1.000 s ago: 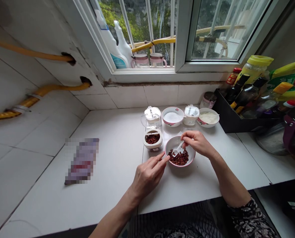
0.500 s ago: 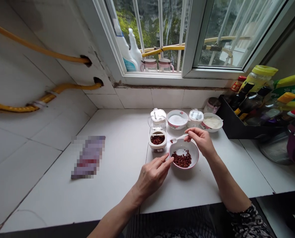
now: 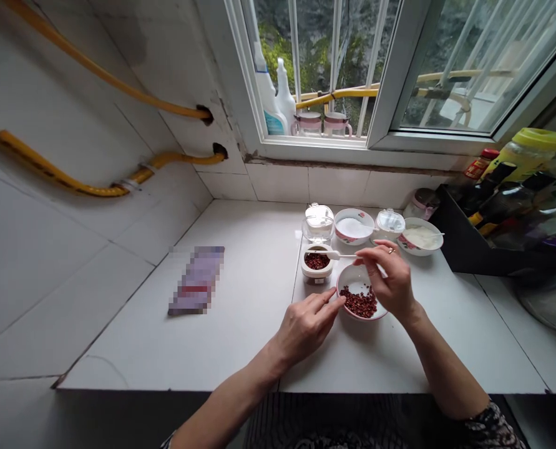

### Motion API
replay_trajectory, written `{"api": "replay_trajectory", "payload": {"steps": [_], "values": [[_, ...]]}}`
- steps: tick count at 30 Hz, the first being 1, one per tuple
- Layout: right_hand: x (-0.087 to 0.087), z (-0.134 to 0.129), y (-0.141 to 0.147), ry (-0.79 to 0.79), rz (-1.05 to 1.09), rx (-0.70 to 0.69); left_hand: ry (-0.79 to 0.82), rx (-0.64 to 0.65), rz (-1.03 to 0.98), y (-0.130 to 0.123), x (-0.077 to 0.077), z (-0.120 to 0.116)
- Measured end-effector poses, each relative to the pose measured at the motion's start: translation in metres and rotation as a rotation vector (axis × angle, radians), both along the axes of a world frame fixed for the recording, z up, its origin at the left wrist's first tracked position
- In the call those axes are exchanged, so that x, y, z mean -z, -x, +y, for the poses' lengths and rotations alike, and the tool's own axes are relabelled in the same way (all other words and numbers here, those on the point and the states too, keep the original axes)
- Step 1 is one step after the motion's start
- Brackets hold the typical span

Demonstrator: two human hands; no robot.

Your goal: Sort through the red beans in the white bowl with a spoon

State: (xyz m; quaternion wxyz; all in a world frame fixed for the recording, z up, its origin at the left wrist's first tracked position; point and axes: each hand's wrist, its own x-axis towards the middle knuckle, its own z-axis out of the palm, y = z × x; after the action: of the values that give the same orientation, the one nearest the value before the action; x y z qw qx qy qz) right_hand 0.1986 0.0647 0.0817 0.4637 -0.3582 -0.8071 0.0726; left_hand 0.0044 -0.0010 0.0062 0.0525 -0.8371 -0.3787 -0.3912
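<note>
White tabletop (image 3: 240,349) carries everything. Both forearms come in from the near edge, angled inward. Right hand (image 3: 390,277) is up over the bowl's right side, wrist bent, fingers pointing left; its grip pinches the spoon handle between thumb and fingertips. Left hand (image 3: 308,323) lies low, back up, fingertips against the bowl's left rim; can't tell whether that grip clamps or just steadies (thumb mostly out of sight).

Bowl (image 3: 354,275) stands upright in front, partly behind the right hand. Open jar (image 3: 317,275) just beyond it to the left, lid flipped back, dark red bits inside. Spoon (image 3: 336,255) runs roughly level leftward from the fingers, scoop end at the jar's right rim; can't see what's in it. Red bits (image 3: 359,303) are heaped in the bowl's near part.

Versus half a second ago: spoon has gone from the bowl's back left rim over to the jar, and the right hand has shifted left with it, now covering the bowl's right edge. Left hand hasn't left the rim. Camera view has swung left.
</note>
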Motion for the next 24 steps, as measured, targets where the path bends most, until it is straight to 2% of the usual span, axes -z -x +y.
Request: {"api": "replay_trajectory", "payload": {"steps": [3, 6, 10, 13, 18, 21, 24], "values": [[-0.004, 0.004, -0.023, 0.147, 0.027, 0.084, 0.0, 0.008, 0.005, 0.001, 0.0, 0.0], [-0.004, 0.009, -0.044, 0.279, -0.156, 0.109, -0.002, 0.026, 0.0, 0.003, 0.0, 0.0], [-0.002, 0.007, -0.051, 0.246, -0.403, 0.113, 0.002, 0.024, -0.014, 0.004, -0.001, 0.0], [-0.001, 0.001, -0.044, 0.266, -0.475, 0.062, 0.015, 0.038, -0.012, 0.004, -0.001, 0.0], [-0.002, -0.007, -0.028, 0.321, -0.391, -0.107, 0.011, 0.04, -0.01, 0.005, -0.003, 0.0], [-0.003, -0.007, -0.028, 0.29, -0.332, -0.051, 0.015, 0.043, -0.013, 0.004, -0.003, 0.0], [-0.003, -0.003, -0.033, 0.34, -0.277, 0.039, 0.019, 0.051, -0.012, 0.004, -0.003, 0.0]]}}
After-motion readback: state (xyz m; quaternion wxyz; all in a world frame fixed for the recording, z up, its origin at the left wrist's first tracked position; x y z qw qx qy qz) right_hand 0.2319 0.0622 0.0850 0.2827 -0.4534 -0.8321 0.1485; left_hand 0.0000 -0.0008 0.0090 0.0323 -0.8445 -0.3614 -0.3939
